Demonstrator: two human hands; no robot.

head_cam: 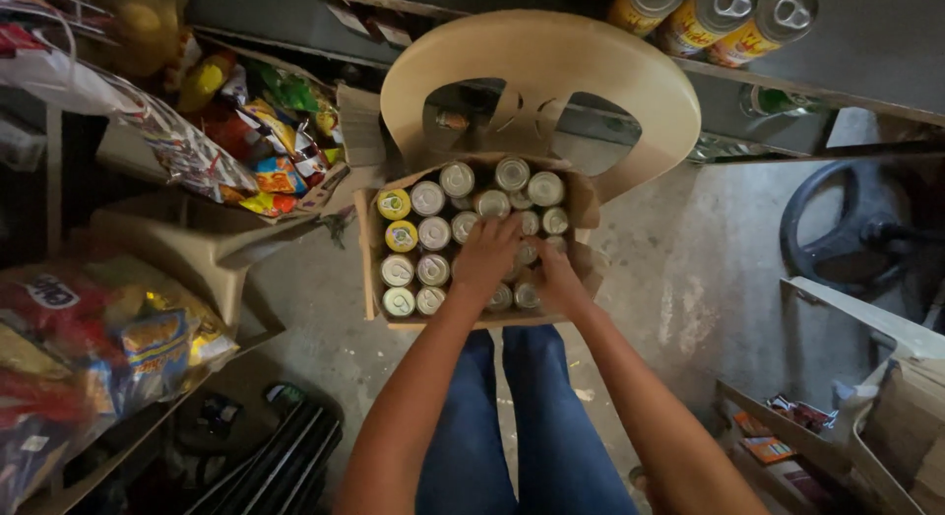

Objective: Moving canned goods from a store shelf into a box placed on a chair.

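Cardboard, open-topped and packed with upright drink cans, makes up the box (372, 241) sitting on the seat of a beige plastic chair (551, 57) in front of my knees. Most of the cans (429, 198) show silver lids, and a few at the left edge have yellow rims. My left hand (486, 259) lies over the middle rows, fingers bent down onto the can tops; whether it grips one or only rests there I cannot tell. My right hand (559, 282) is just beside it, curled around a can near the box's right wall, though the fingers hide how firm the hold is. Both forearms reach in over my blue jeans (512, 417). Three yellow cans (714, 15) lie on their sides on the shelf behind the chair. Bagged snacks (246, 131) crowd the shelves to the left, and a dark steering wheel (837, 229) leans at the right.
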